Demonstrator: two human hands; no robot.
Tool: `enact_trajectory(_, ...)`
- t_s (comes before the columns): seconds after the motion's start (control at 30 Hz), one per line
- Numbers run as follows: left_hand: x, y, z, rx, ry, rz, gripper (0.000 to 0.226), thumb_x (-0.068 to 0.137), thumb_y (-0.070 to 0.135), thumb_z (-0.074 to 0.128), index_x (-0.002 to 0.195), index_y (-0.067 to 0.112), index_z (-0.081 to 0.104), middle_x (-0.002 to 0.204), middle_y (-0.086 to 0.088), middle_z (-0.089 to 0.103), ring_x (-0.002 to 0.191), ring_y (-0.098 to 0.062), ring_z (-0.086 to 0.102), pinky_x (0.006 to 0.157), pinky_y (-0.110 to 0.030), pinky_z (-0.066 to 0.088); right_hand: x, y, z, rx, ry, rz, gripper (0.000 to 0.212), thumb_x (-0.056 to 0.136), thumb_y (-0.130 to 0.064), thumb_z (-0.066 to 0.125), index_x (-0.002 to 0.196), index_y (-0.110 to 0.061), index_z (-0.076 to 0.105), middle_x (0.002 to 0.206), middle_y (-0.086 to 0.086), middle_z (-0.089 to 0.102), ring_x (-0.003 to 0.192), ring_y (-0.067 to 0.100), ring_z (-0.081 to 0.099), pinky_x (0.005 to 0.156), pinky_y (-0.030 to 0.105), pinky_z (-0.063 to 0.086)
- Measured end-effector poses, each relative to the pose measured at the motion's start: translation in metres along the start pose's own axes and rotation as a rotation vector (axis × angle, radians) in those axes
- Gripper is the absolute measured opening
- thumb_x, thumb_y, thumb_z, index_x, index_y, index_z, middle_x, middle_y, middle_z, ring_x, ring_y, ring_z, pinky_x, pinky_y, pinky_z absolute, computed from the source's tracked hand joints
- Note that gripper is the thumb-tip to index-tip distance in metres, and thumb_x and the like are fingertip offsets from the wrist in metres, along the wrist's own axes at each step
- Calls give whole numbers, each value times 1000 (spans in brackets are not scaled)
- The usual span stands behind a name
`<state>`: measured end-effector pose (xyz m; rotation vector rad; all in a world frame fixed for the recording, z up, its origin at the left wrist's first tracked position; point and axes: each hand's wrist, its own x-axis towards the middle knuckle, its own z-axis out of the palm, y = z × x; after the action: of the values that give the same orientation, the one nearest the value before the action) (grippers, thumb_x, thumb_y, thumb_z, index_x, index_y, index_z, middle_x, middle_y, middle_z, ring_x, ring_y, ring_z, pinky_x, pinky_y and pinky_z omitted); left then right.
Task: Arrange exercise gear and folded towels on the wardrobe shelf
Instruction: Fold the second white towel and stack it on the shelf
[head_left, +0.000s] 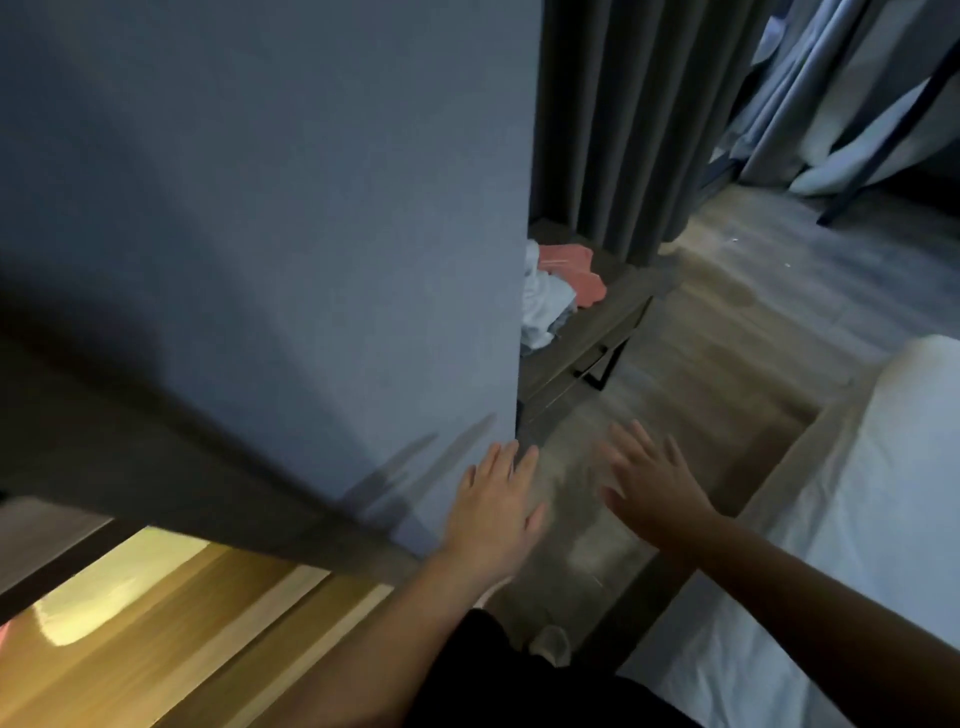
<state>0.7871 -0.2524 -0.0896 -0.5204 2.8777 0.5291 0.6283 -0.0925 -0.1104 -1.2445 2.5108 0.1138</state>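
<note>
Where the grey wall panel (270, 218) ends, we list a pink cloth (571, 270) and white cloth (540, 301), crumpled, no clear long axis, on a low wooden bench (587, 332) ahead. Panel hides their left part. Grey curtain (618, 119) behind. Our left hand (493, 499) and right hand (654, 488): fingers spread, empty, blurred. White bed (857, 519) at right, cut off.

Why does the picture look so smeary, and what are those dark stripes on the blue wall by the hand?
In the head view, the camera was moving, so the hands and floor look smeared; the stripes on the blue wall are finger shadows cast by the left hand; the room is dim, though the floor at bottom left glows bright yellow; the right hand is blurred too.
</note>
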Motion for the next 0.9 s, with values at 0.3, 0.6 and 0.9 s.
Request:
enact_trajectory(0.3, 131, 33, -9, -9, -43, -22, 67, 99, 45, 39, 155, 21, 10, 162, -3, 9, 149, -21, 5, 119, -43, 19, 61, 84, -37, -4, -7, -16, 69, 99, -47, 37, 155, -30, 1, 164, 5, -4, 150, 28, -8, 119, 56, 4)
enact_trajectory(0.6, 292, 31, -31, -72, 6, -193, 66, 98, 43, 44, 153, 17, 18, 159, -7, 17, 146, -24, 16, 114, -40, 27, 214, 162, -81, -6, -50, -90, 71, 99, -48, 38, 155, -31, -3, 164, 5, -3, 150, 29, -4, 118, 56, 6)
enact_trajectory(0.9, 401, 12, -40, -112, -21, -635, 68, 98, 45, 44, 154, 21, 13, 162, -6, 8, 148, -26, 11, 116, -42, 24, 375, 185, -131, -11, -98, -280, 73, 97, -54, 40, 154, -34, -2, 164, 5, -6, 150, 33, -5, 119, 57, 4)
